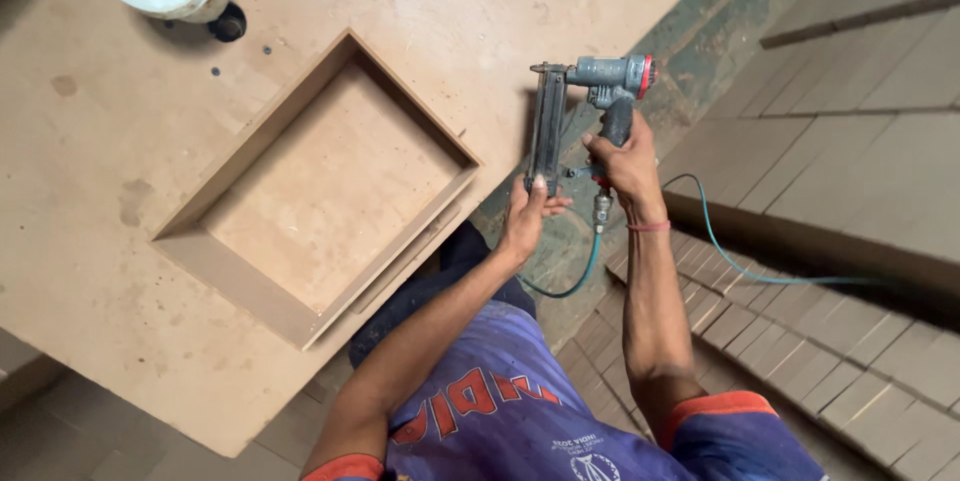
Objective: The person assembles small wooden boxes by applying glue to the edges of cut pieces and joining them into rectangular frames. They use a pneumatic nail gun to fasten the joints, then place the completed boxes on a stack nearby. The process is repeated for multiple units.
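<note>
The right hand (628, 163) is squeezing the handle of a grey nail gun (590, 106) held up past the table (120, 191) edge, near a wooden frame (320, 191), while the left hand (528, 213) is pinching its long bottom end.

Both your arms reach forward, hands raised side by side.
Your left hand (527, 213) pinches with its fingertips; your right hand (626, 159) is clenched in a fist grip.

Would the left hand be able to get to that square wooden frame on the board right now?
Probably yes, once freed. The left hand grips the nail gun's magazine, beside the board's edge. The square wooden frame lies just left of it, with nothing between.
</note>
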